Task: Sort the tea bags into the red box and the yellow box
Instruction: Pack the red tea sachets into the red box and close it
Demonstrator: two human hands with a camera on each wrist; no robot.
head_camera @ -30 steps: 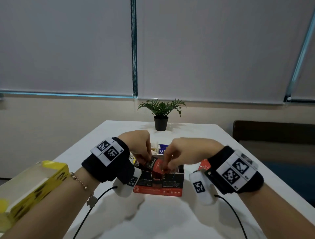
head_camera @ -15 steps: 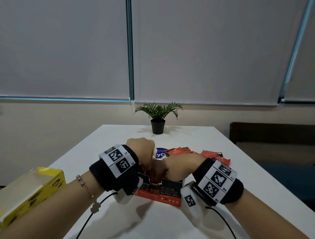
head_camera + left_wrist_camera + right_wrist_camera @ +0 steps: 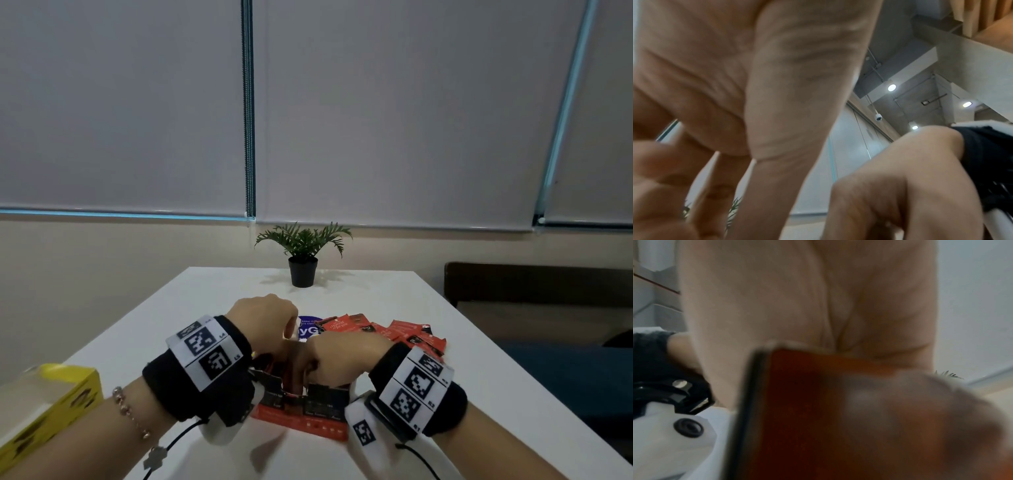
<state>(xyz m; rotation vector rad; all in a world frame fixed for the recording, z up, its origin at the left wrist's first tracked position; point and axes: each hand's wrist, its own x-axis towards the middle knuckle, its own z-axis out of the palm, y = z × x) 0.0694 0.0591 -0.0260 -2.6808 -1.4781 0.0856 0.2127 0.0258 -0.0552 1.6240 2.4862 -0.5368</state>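
Head view: both hands, left hand (image 3: pixel 265 322) and right hand (image 3: pixel 337 356), reach into the red box (image 3: pixel 301 409).

Only "yG" reads — white letters on a purple packet (image 3: pixel 307 329); the tea bags' print stays illegible.

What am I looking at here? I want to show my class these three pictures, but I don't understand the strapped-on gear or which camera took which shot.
No machine here: a person works with bare hands, wearing black wristbands with printed square markers and small cameras. The wide picture comes from a camera on the head. The two blurred close-ups come from the wrist cameras, looking along each palm.

On the white table stands an open red box. The left hand and right hand meet over it, fingers reaching down into the opening; what they grip is hidden. Behind lie loose red tea bags and a purple packet. The yellow box sits at the near left, a potted plant at the far end.
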